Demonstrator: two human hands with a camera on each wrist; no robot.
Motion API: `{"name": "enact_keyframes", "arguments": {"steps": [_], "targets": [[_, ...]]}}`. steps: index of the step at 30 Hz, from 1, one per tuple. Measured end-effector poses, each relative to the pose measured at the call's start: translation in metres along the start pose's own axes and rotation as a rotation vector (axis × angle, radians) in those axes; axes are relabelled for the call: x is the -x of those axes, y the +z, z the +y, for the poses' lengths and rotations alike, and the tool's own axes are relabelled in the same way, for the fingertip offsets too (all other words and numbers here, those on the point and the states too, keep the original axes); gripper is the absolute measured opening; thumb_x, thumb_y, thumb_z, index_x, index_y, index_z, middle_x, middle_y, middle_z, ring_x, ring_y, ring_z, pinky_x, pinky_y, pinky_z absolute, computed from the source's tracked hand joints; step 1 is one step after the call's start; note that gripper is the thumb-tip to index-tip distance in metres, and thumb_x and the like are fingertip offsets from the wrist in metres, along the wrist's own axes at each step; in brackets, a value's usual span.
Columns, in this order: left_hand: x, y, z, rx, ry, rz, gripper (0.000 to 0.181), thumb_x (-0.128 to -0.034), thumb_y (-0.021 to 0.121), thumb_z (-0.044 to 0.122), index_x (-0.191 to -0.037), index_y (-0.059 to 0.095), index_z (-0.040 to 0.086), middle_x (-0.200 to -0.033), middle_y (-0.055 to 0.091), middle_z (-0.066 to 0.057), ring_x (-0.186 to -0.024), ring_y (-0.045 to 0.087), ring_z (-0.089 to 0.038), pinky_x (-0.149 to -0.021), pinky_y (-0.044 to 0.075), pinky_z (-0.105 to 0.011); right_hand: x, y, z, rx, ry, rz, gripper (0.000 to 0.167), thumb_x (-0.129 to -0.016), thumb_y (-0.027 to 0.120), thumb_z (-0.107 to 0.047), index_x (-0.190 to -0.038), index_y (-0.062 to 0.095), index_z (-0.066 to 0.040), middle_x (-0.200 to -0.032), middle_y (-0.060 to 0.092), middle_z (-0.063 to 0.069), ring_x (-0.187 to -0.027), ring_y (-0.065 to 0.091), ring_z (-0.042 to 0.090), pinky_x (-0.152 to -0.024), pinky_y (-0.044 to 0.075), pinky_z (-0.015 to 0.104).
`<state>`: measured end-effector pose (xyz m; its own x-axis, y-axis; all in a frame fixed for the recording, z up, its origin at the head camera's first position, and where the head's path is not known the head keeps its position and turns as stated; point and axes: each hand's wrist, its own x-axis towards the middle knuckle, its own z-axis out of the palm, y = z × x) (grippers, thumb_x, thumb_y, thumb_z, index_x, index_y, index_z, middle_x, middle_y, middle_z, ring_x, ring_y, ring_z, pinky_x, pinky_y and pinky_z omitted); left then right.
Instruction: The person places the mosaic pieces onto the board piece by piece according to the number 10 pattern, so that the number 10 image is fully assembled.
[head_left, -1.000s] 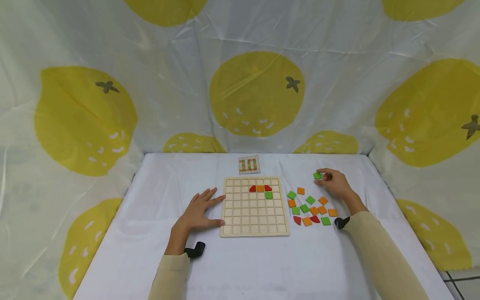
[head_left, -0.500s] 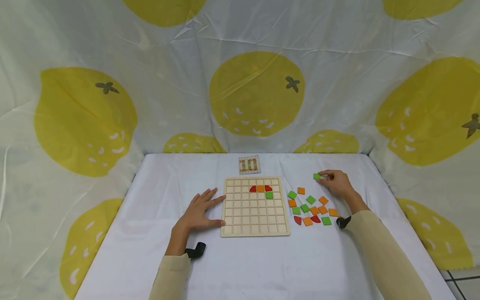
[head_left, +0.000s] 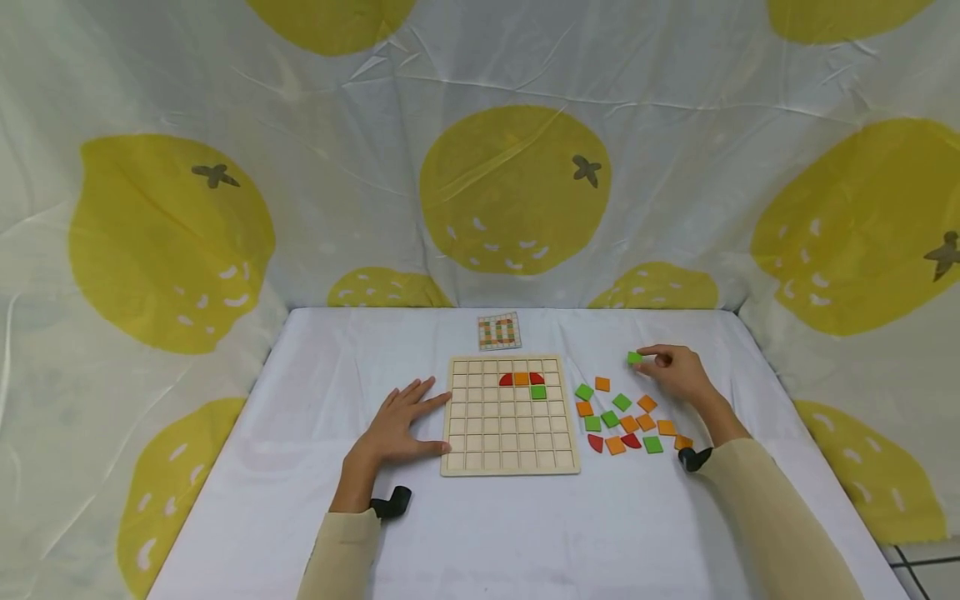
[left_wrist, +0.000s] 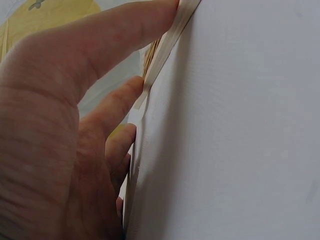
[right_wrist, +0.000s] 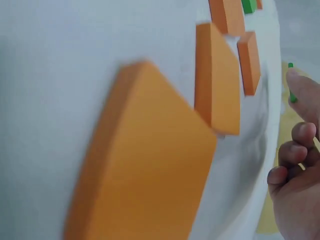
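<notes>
A pale wooden grid board (head_left: 510, 425) lies in the middle of the white table. Two red quarter-round tiles, an orange square (head_left: 521, 379) between them and a green square (head_left: 538, 392) below the right one sit in its cells. My left hand (head_left: 393, 425) rests at the board's left edge, fingers spread, with thumb and index tip touching the rim (left_wrist: 167, 47). Beyond the loose tiles, my right hand (head_left: 678, 372) pinches a green square tile (head_left: 634, 357) between thumb and index finger. In the right wrist view this green tile (right_wrist: 292, 82) shows only as a thin edge.
Loose orange, green and red tiles (head_left: 615, 446) lie scattered right of the board. One orange tile (head_left: 682, 442) is close to the right wrist's black camera (head_left: 693, 458). A small pattern card (head_left: 498, 331) lies behind the board. A lemon-print cloth (head_left: 517, 192) hangs at the back.
My right hand, holding the green tile, has shifted slightly toward me. The orange tile by the right wrist has come into fuller view. My left hand and the board stay put.
</notes>
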<state>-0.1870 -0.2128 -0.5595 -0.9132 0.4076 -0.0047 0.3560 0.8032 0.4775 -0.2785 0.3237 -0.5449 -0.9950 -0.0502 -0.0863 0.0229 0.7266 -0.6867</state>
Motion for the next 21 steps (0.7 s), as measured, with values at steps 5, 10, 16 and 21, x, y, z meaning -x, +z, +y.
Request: {"name": "enact_keyframes", "arguments": {"steps": [5,10,16,21], "targets": [[0.0,0.0,0.0,-0.002,-0.002,0.0,0.089,-0.0763,0.076,0.068,-0.155,0.048,0.036,-0.17,0.029,-0.005,-0.159,0.021,-0.034,-0.127,0.013,-0.063,0.009,0.005,-0.013,-0.023,-0.049,0.018,0.043,-0.094,0.077,-0.034,-0.128,0.072,-0.009,-0.073,0.04,0.002,-0.072,0.043,0.021,-0.059,0.034,0.029],[0.0,0.001,-0.003,-0.005,0.004,-0.003,0.09,-0.0762,0.074,0.071,-0.155,0.047,0.036,-0.17,0.029,-0.006,-0.16,0.02,-0.033,-0.127,0.013,-0.063,0.015,0.012,-0.025,-0.011,-0.086,0.027,0.042,-0.093,0.077,-0.037,-0.127,0.073,-0.012,-0.075,0.042,0.003,-0.073,0.044,0.023,-0.06,0.035,0.029],[-0.001,0.001,-0.003,-0.01,0.004,-0.006,0.09,-0.0763,0.074,0.071,-0.155,0.047,0.036,-0.17,0.029,-0.005,-0.16,0.02,-0.033,-0.127,0.013,-0.063,0.021,0.024,-0.041,-0.005,-0.121,0.027,0.041,-0.093,0.078,-0.038,-0.126,0.074,-0.015,-0.076,0.044,0.004,-0.072,0.044,0.022,-0.06,0.036,0.029],[-0.001,0.0,-0.002,-0.011,-0.003,-0.014,0.09,-0.0764,0.074,0.071,-0.155,0.047,0.036,-0.171,0.028,-0.005,-0.16,0.019,-0.033,-0.127,0.013,-0.064,0.024,0.038,-0.052,-0.029,-0.153,0.01,0.039,-0.092,0.079,-0.038,-0.124,0.076,-0.016,-0.074,0.044,0.003,-0.071,0.044,0.021,-0.057,0.035,0.027]]}}
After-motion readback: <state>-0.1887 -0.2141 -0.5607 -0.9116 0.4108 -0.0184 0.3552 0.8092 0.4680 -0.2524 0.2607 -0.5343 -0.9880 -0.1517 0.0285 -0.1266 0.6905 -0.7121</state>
